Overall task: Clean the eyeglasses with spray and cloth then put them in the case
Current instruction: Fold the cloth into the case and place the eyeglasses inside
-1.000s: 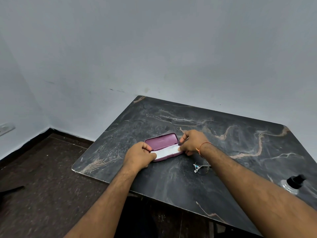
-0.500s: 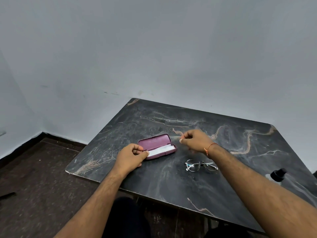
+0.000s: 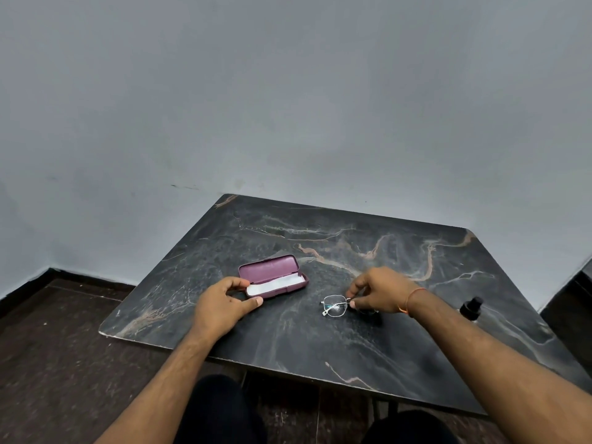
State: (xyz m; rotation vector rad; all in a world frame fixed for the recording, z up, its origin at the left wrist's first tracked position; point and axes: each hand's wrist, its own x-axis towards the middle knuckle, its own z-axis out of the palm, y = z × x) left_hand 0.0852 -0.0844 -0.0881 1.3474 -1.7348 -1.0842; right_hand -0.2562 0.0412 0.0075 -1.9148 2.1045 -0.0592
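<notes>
A maroon glasses case point(image 3: 272, 270) lies open on the dark marble table point(image 3: 336, 341), a white cloth point(image 3: 275, 284) folded inside it. My left hand point(image 3: 222, 307) holds the case's near left corner between thumb and fingers. Thin-rimmed eyeglasses point(image 3: 334, 305) lie on the table to the right of the case. My right hand point(image 3: 379, 291) pinches them at the bridge, covering the right lens. A clear spray bottle with a black cap point(image 3: 471, 307) lies near the table's right edge, partly hidden behind my right forearm.
The table stands against a grey wall in a corner. Dark floor runs along its left and near sides. My knees show below the near edge.
My right hand left the case and came down to the right onto the eyeglasses. My left hand stays at the case's left corner. The camera shifted, so the table sits more central.
</notes>
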